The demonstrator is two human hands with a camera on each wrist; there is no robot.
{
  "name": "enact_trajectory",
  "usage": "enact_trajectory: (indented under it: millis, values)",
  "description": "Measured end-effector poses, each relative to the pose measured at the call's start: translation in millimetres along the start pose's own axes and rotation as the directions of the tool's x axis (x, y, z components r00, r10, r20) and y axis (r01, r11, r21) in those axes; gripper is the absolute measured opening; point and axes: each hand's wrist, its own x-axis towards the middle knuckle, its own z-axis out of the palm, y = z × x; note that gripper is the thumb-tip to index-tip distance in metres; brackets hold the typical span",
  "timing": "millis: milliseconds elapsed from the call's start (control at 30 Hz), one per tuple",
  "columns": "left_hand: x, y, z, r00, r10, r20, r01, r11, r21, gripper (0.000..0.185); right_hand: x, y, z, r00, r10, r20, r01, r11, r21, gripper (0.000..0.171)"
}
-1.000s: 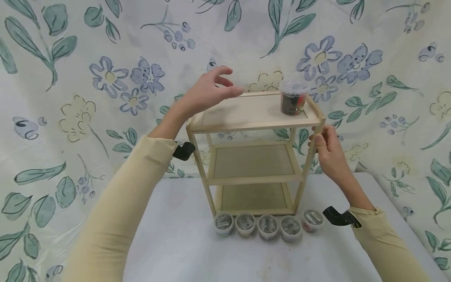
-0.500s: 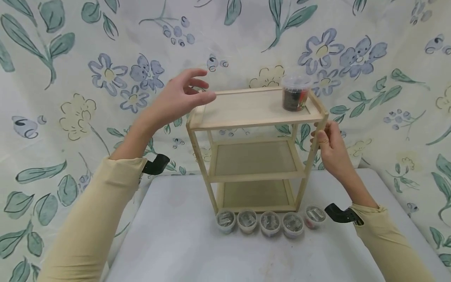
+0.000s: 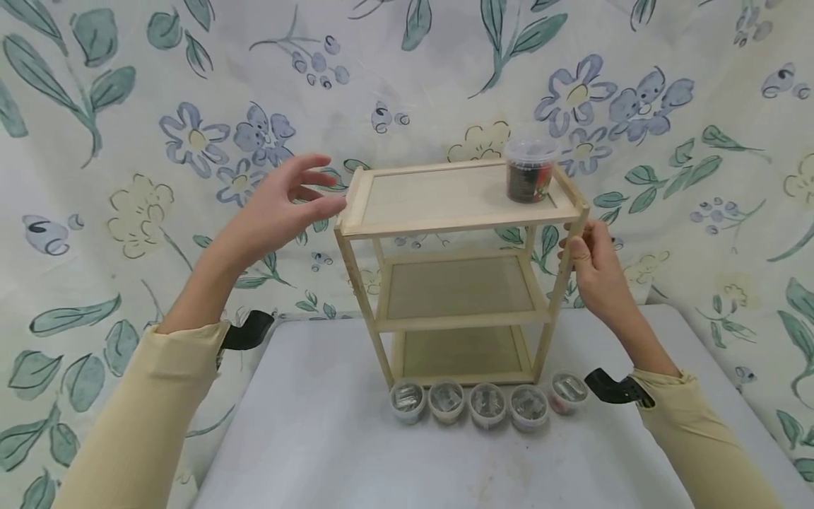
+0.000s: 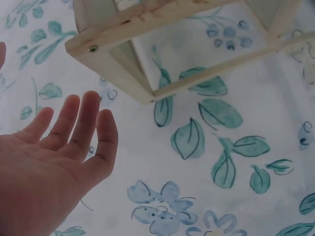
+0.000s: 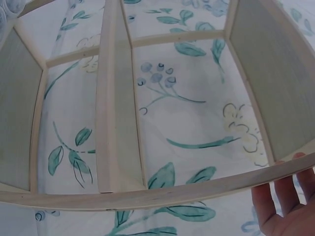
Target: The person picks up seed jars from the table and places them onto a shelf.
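Observation:
A three-tier wooden shelf [image 3: 462, 322] stands on the white table. On its top tier, toward the right end, sits a clear-lidded plastic tub [image 3: 529, 173] with dark contents. My right hand [image 3: 598, 268] grips the shelf's right front post [image 3: 561, 290], fingers curled behind it and thumb in front; the right wrist view shows fingertips [image 5: 285, 189] around the post. My left hand [image 3: 280, 212] hovers beside the top tier's left end, its fingers loosely bent and holding nothing. In the left wrist view the left hand [image 4: 64, 152] is apart from the shelf frame [image 4: 113, 64].
Several small lidded tubs [image 3: 487, 405] stand in a row on the table [image 3: 356, 452] in front of the shelf's base. Behind everything hangs a floral-patterned cloth [image 3: 407, 78]. Each wrist carries a black strap-on mount [image 3: 249, 331].
My left hand has moved left and lower, from above the top tier to beside its left end. The right hand keeps its grip, and the tub on top stays where it was.

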Motion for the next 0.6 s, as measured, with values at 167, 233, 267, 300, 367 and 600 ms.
enact_trajectory:
  millis: [167,233,267,300,367,600]
  values:
    - [-8.5,-14.0,-0.1,1.000,-0.018,-0.016,0.018,1.000,0.009,0.075,0,1,0,1.000,0.002,-0.002,-0.002,1.000,-0.005,0.039]
    - [-13.1,-21.1,0.8,0.999,-0.028,-0.026,0.028,1.000,0.006,0.074,0,1,-1,1.000,-0.001,-0.004,0.001,1.000,-0.008,0.039]
    - [-15.7,-25.5,1.5,0.999,-0.032,-0.030,0.032,0.999,-0.005,0.074,0,0,-1,1.000,-0.002,-0.006,0.002,1.000,-0.010,0.039]
    - [-18.7,-30.2,2.5,0.999,-0.037,-0.035,0.036,0.999,-0.014,0.073,0,-1,-1,1.000,-0.003,-0.007,0.003,1.000,-0.011,0.039]
    - [-25.2,-40.9,5.7,0.998,-0.046,-0.043,0.045,0.998,-0.032,0.072,1,-2,-1,1.000,-0.006,-0.009,0.006,1.000,-0.012,0.039]
    - [-47.9,-82.5,26.2,0.993,-0.101,-0.065,0.094,0.990,-0.101,0.071,0,1,0,1.000,-0.009,-0.011,0.009,1.000,-0.015,0.037]
